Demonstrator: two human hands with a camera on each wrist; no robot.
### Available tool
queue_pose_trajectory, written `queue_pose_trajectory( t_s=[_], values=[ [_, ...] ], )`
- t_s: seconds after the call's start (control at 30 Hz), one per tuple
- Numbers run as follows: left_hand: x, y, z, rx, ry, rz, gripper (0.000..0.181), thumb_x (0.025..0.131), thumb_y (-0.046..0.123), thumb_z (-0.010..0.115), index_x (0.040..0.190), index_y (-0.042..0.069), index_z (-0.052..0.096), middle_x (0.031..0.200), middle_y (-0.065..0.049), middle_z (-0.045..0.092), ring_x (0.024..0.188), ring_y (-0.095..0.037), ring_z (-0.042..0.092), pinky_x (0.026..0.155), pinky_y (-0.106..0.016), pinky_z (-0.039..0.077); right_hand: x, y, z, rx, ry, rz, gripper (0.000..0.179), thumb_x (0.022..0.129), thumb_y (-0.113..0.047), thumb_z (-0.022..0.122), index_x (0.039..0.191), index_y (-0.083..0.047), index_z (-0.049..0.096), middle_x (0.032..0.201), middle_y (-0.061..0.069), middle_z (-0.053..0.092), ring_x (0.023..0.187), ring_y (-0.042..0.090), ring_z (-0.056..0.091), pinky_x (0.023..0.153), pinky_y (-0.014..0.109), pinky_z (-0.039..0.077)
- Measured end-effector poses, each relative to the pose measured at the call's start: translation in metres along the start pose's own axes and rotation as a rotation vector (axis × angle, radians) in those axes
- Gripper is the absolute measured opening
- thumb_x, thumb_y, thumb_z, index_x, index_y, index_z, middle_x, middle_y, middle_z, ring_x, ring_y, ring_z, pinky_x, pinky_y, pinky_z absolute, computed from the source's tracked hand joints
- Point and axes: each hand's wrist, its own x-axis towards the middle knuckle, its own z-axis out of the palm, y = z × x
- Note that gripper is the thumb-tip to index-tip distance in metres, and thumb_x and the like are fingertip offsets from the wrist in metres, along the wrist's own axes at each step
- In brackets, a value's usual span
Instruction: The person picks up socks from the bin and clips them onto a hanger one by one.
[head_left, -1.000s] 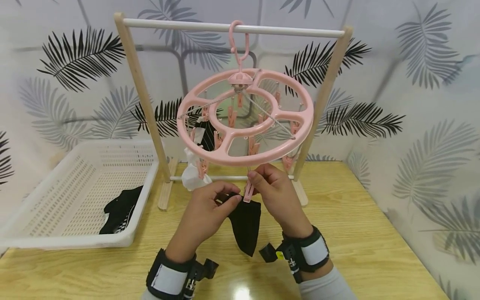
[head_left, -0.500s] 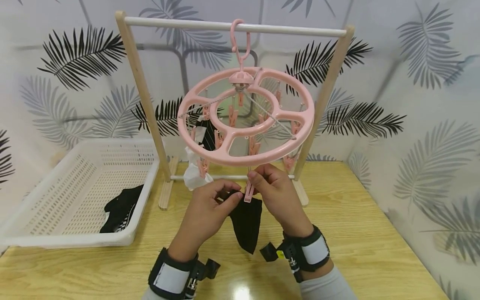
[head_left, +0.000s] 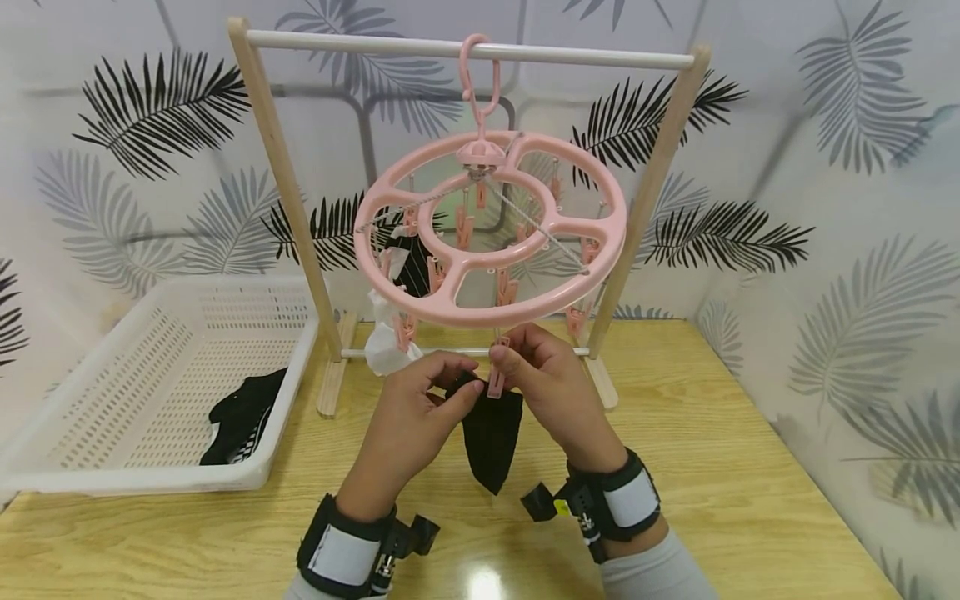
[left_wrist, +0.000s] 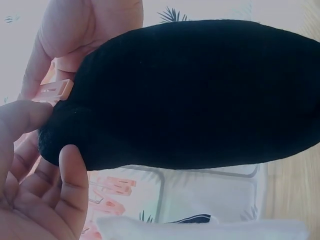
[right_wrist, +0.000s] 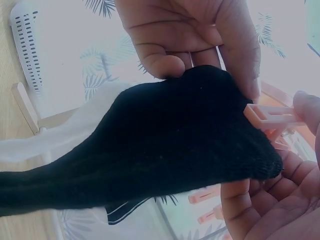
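Observation:
A black sock (head_left: 492,437) hangs below the front of a round pink clip hanger (head_left: 487,317). My left hand (head_left: 422,408) pinches the sock's upper edge between thumb and fingers. At that same edge my right hand (head_left: 551,392) holds a pink clothespin (head_left: 497,375) between thumb and fingers. In the right wrist view the tip of the clothespin (right_wrist: 270,116) meets the sock (right_wrist: 175,135) at its edge. The left wrist view shows the sock (left_wrist: 190,95) broad and dark, with the clothespin (left_wrist: 57,90) against its end.
A wooden rack with a white top bar (head_left: 585,57) carries the hanger. White cloth (head_left: 386,346) and a striped black piece (head_left: 416,271) hang at its left. A white basket (head_left: 180,477) at the left holds a black garment (head_left: 243,417).
The sock's lower tip has risen slightly, and the clothespin sits a little higher. Both hands keep nearly the same place and grip.

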Motion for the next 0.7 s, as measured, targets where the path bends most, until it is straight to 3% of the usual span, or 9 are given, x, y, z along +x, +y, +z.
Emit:
queue_pose_trajectory(
  t_s=[0.1, 0.2, 0.47, 0.6, 0.7],
  values=[
    [0.0, 0.0, -0.001, 0.022, 0.042, 0.007, 0.019, 0.084, 0.025, 0.07, 0.102, 0.017, 0.067, 0.095, 0.0, 0.066, 0.088, -0.008, 0.057, 0.063, -0.034, 0.054, 0.0, 0.001, 0.0, 0.019, -0.005, -0.011, 0.024, 0.094, -0.027, 0.056, 0.099, -0.004, 0.055, 0.075, 0.01, 0.057, 0.072, 0.029, 0.058, 0.069, 0.035, 0.052],
    [0.002, 0.0, -0.001, 0.05, 0.109, 0.063, 0.018, 0.084, 0.023, 0.07, 0.099, 0.014, 0.068, 0.098, -0.001, 0.065, 0.092, -0.009, 0.055, 0.063, -0.034, 0.055, 0.0, 0.001, -0.001, 0.022, -0.005, -0.018, 0.023, 0.094, -0.026, 0.056, 0.099, -0.003, 0.055, 0.075, 0.01, 0.057, 0.071, 0.029, 0.058, 0.069, 0.036, 0.052],
    [0.003, 0.01, -0.007, 0.265, 0.308, 0.34, 0.015, 0.081, 0.02, 0.07, 0.091, 0.008, 0.069, 0.094, -0.005, 0.061, 0.085, -0.018, 0.052, 0.066, -0.035, 0.05, 0.002, 0.003, -0.002, 0.017, 0.004, -0.041, 0.022, 0.094, -0.024, 0.056, 0.098, -0.001, 0.056, 0.075, 0.012, 0.056, 0.067, 0.03, 0.057, 0.065, 0.032, 0.052],
    [0.007, 0.02, -0.015, 0.379, 0.347, 0.442, 0.02, 0.079, 0.019, 0.071, 0.094, 0.005, 0.068, 0.101, -0.012, 0.058, 0.096, -0.025, 0.05, 0.079, -0.043, 0.045, 0.003, 0.004, 0.001, 0.016, -0.007, -0.032, 0.023, 0.094, -0.026, 0.056, 0.098, -0.003, 0.055, 0.076, 0.012, 0.056, 0.069, 0.031, 0.057, 0.066, 0.033, 0.052],
    [0.015, 0.024, -0.022, 0.472, 0.343, 0.482, 0.027, 0.079, 0.021, 0.071, 0.1, 0.004, 0.066, 0.109, -0.016, 0.055, 0.104, -0.03, 0.047, 0.083, -0.047, 0.043, 0.004, 0.005, 0.003, 0.019, -0.017, -0.023, 0.023, 0.094, -0.027, 0.056, 0.097, -0.004, 0.055, 0.076, 0.012, 0.056, 0.07, 0.031, 0.057, 0.067, 0.034, 0.053]
  ],
)
